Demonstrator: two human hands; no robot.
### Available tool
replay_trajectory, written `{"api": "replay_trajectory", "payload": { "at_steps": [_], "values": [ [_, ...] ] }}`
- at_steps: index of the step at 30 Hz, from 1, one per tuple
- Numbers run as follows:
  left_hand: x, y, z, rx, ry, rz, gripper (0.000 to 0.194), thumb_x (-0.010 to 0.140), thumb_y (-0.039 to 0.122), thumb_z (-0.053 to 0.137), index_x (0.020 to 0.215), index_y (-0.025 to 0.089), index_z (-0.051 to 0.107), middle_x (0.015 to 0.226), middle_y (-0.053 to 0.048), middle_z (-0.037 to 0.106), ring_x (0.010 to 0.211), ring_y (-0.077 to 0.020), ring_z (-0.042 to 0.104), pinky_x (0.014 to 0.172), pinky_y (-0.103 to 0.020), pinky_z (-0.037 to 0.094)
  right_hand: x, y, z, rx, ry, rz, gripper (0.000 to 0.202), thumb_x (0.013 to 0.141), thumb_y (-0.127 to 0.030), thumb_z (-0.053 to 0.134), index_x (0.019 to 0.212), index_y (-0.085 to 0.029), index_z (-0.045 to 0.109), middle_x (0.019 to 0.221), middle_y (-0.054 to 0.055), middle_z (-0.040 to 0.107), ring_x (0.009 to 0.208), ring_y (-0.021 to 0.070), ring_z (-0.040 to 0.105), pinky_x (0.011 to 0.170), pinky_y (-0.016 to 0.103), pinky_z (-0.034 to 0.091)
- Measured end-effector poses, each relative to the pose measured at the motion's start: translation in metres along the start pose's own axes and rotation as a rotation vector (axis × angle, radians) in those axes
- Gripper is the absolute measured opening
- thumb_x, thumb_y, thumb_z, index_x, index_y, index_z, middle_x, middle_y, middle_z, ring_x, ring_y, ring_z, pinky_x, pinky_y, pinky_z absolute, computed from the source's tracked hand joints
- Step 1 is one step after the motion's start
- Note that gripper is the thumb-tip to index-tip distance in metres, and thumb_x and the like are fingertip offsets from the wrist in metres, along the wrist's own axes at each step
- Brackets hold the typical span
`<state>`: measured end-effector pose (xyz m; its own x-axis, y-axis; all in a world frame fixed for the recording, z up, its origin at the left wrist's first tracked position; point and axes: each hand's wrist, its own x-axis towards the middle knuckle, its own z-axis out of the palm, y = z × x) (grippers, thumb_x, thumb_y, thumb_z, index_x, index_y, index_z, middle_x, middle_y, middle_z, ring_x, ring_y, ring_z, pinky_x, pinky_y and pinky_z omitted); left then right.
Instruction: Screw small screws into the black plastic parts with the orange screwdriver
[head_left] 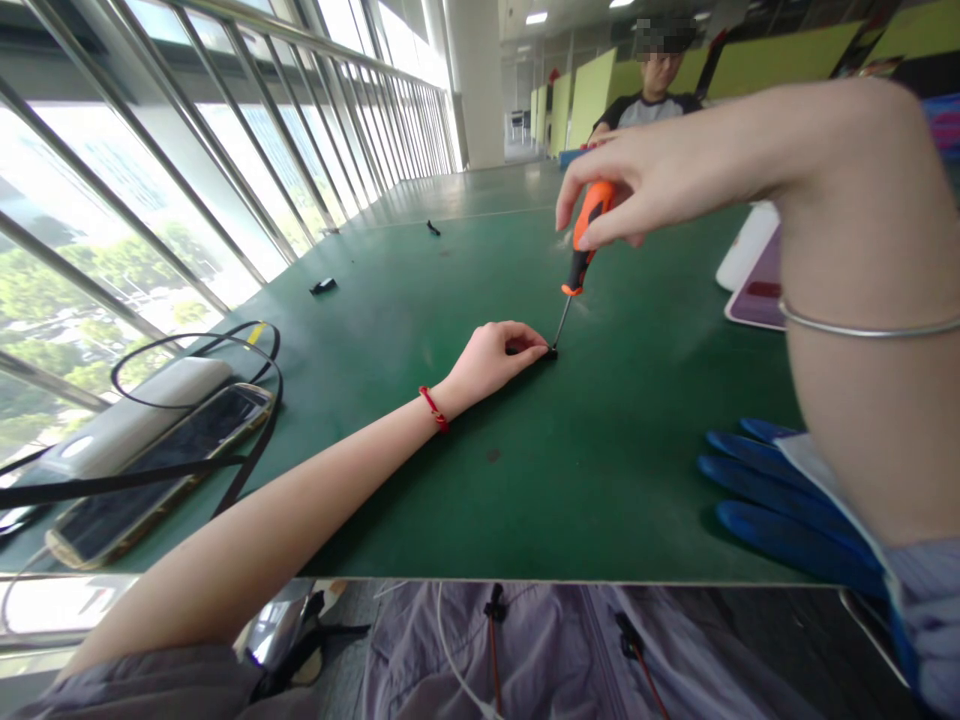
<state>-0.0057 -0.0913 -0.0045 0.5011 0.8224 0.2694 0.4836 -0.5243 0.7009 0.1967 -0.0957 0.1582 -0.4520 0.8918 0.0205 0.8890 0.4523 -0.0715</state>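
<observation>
On the green table, my left hand pinches a small black part and holds it against the surface. Above it, to the right, my right hand grips the orange and black handle of a screwdriver from the top. The screwdriver leans slightly, its thin metal shaft pointing down and its tip touching or almost touching the black part beside my left fingertips. Much of the black part is hidden under my left fingers.
Small black pieces lie farther back on the left. A phone, a white device and black cables are at the near left. Blue gloves and a white and purple object lie right. A person is across the table.
</observation>
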Motion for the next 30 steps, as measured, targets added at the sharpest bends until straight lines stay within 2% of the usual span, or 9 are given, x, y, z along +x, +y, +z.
{"api": "replay_trajectory", "payload": {
  "at_steps": [2,4,8,10,14,23,26,28,30],
  "values": [
    [0.000,0.000,0.000,-0.003,0.001,0.002,0.021,0.083,0.031,0.061,0.087,0.014,0.073,0.091,-0.005,0.074,0.081,-0.0153,0.066,0.085,-0.028,0.050,0.000,-0.001,0.000,-0.039,-0.024,0.037,0.049,0.082,-0.069,0.043,0.095,-0.028,0.065,0.076,0.002,0.062,0.067,0.0170,0.056,0.065,0.035,0.039],
    [0.000,0.000,0.000,-0.007,0.003,0.004,0.021,0.082,0.031,0.061,0.087,0.014,0.073,0.091,-0.005,0.074,0.081,-0.0152,0.065,0.084,-0.028,0.050,-0.001,-0.003,-0.001,-0.060,-0.031,0.045,0.053,0.085,-0.069,0.033,0.092,-0.027,0.065,0.071,0.002,0.060,0.062,0.0159,0.053,0.063,0.035,0.038],
    [0.000,0.000,0.000,-0.031,-0.014,-0.002,0.020,0.079,0.029,0.064,0.088,0.013,0.072,0.088,-0.006,0.073,0.079,-0.0142,0.065,0.081,-0.027,0.050,-0.002,-0.004,-0.001,-0.063,0.012,-0.011,0.030,0.085,-0.049,0.049,0.105,-0.033,0.064,0.084,0.001,0.067,0.070,0.0160,0.059,0.064,0.033,0.039],
    [0.001,-0.001,-0.001,-0.051,-0.028,-0.012,0.021,0.078,0.029,0.066,0.089,0.012,0.072,0.086,-0.006,0.073,0.077,-0.0137,0.064,0.080,-0.026,0.051,-0.003,-0.004,-0.001,-0.064,0.010,-0.025,0.032,0.082,-0.053,0.053,0.103,-0.033,0.066,0.083,0.001,0.067,0.070,0.0165,0.060,0.064,0.033,0.039],
    [0.001,-0.002,-0.001,-0.075,-0.031,-0.019,0.021,0.077,0.029,0.067,0.089,0.012,0.072,0.086,-0.006,0.073,0.077,-0.0134,0.064,0.079,-0.026,0.051,-0.005,-0.005,-0.001,-0.069,-0.021,-0.019,0.049,0.081,-0.069,0.043,0.093,-0.029,0.070,0.066,0.001,0.062,0.059,0.0144,0.054,0.059,0.033,0.036],
    [0.000,-0.002,0.001,-0.121,-0.024,-0.020,0.020,0.077,0.027,0.067,0.087,0.011,0.072,0.084,-0.006,0.072,0.075,-0.0133,0.063,0.076,-0.025,0.050,-0.006,0.011,-0.004,-0.006,0.078,0.076,0.042,0.083,-0.061,0.048,0.089,-0.026,0.069,0.066,0.001,0.059,0.058,0.0109,0.048,0.058,0.032,0.034],
    [0.001,-0.002,0.001,-0.121,-0.019,-0.020,0.019,0.076,0.027,0.067,0.086,0.011,0.072,0.084,-0.006,0.072,0.076,-0.0131,0.063,0.076,-0.025,0.050,0.000,0.011,0.002,-0.003,0.009,0.100,0.037,0.084,-0.057,0.051,0.091,-0.026,0.069,0.066,0.001,0.060,0.058,0.0120,0.051,0.059,0.032,0.036],
    [0.001,-0.002,0.001,-0.122,-0.015,-0.022,0.019,0.076,0.027,0.067,0.086,0.011,0.072,0.084,-0.006,0.072,0.076,-0.0132,0.064,0.076,-0.025,0.050,0.005,0.009,0.006,0.059,-0.080,0.126,0.030,0.087,-0.046,0.051,0.092,-0.022,0.069,0.064,0.002,0.059,0.058,0.0117,0.051,0.059,0.032,0.038],
    [0.001,-0.002,0.001,-0.124,-0.011,-0.022,0.019,0.077,0.027,0.066,0.087,0.011,0.072,0.084,-0.006,0.072,0.076,-0.0132,0.064,0.076,-0.025,0.050,0.008,0.008,0.009,0.093,-0.112,0.126,0.028,0.088,-0.042,0.051,0.093,-0.020,0.069,0.063,0.002,0.059,0.057,0.0114,0.052,0.058,0.030,0.038]
  ]
}}
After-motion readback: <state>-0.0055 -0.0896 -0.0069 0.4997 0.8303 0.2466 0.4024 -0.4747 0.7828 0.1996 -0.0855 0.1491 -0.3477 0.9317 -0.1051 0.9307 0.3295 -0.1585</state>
